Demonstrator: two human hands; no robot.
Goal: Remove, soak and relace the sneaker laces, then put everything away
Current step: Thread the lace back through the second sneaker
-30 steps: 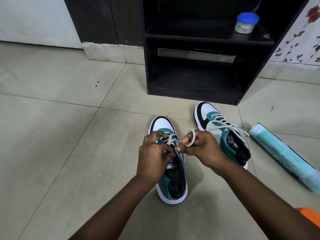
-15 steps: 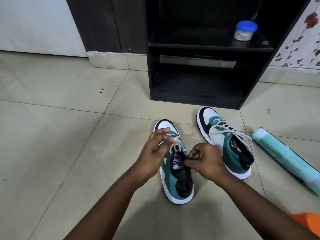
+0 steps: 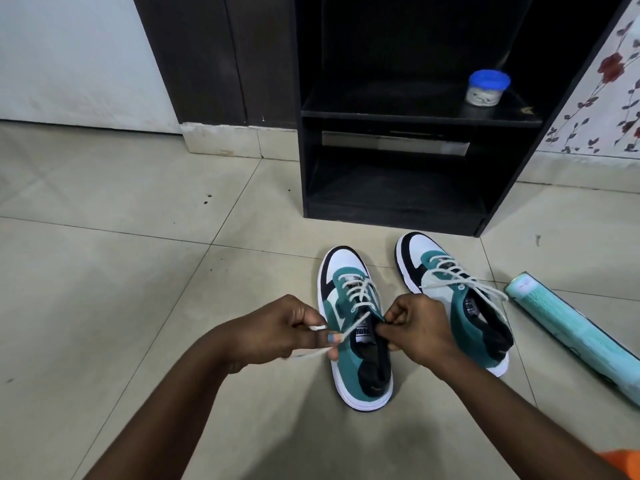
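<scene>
Near sneaker (image 3: 356, 327) on the floor between both hands: left grip (image 3: 277, 336) pinches the soft, limp lace (image 3: 349, 327) near its stiff tip, the best hold, while right grip (image 3: 414, 327) pinches the collar, steadying the light shoe.

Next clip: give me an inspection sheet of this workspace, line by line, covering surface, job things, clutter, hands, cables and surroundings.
Surface: tiled floor, a few dark specks.
Job's things: near sneaker, lace loosened at top; far sneaker laced, ends loose.
Clutter: green roll lying at right; blue-lidded jar on the shelf.
Hands: left hand pinches a lace end; right hand grips the near sneaker's collar.
Cables: nothing seen.
Surroundings: black shelf unit, flowered wall, orange cloth at bottom right.
</scene>
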